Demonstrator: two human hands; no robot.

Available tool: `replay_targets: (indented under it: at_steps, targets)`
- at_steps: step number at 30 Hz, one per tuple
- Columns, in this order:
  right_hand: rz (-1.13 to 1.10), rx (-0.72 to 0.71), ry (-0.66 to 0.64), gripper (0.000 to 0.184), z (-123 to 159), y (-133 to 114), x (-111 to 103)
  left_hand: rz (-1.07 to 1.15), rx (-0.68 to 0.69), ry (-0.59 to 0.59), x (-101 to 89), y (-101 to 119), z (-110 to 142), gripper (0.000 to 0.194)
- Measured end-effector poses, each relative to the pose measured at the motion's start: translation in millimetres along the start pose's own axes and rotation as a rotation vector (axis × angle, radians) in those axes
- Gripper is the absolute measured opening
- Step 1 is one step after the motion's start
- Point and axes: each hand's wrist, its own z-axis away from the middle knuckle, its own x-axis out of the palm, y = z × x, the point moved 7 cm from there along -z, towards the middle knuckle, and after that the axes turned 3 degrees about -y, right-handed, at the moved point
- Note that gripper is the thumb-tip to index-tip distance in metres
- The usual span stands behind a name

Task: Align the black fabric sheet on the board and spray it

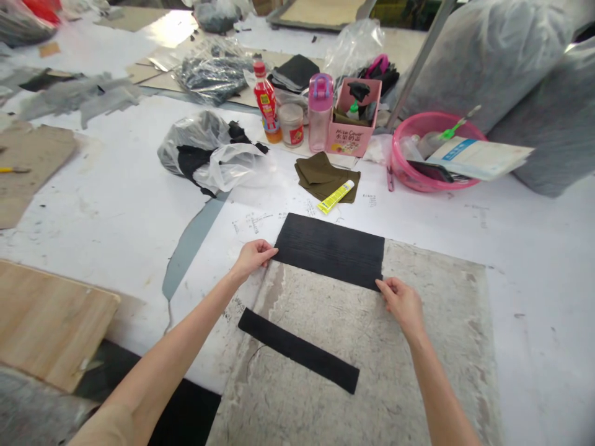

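A black rectangular piece of fabric (332,249) lies across the upper part of a mottled grey board (418,371). My left hand (254,257) pinches its near left corner between thumb and fingers. At the near right corner, my right hand (400,300) pinches the same fabric. Closer to me, a narrow black fabric strip (300,350) rests slantwise on the board, apart from both hands, with a loose thread by its left end.
Beyond the fabric lie a yellow tube (335,197) and olive cloth pieces (316,170). Further back stand a red-capped bottle (266,105), a jar (292,124), a pink box (351,137) and a pink basin (400,161). A plastic bag (237,164) sits left; a wooden board (51,322) lies lower left.
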Motion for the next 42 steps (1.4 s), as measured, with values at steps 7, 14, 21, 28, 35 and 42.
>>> replay_targets:
  at_steps: [7,14,21,28,35,42]
  targets:
    - [0.028,-0.03,0.017,0.041,4.3,-9.5,-1.1,-0.016,-0.023,-0.005,0.0,-2.4,0.4,0.039]
    - [0.055,0.018,0.016,0.035,7.9,-12.7,-1.1,-0.055,-0.038,-0.024,-1.6,-4.9,-1.0,0.041]
    - [0.045,0.03,0.02,0.035,7.4,-11.0,0.0,-0.061,-0.038,-0.03,-2.6,-6.6,-2.5,0.041]
    - [0.113,0.042,0.051,0.038,10.1,-15.3,-1.6,-0.041,-0.023,-0.018,-1.9,-4.3,-1.4,0.04]
    - [0.241,0.033,0.08,0.035,8.6,-16.4,-3.1,-0.004,-0.013,-0.009,1.3,-2.7,-1.1,0.039]
    - [0.276,0.026,0.114,0.036,10.1,-15.5,-2.9,0.006,-0.005,-0.014,1.9,-5.9,-3.2,0.037]
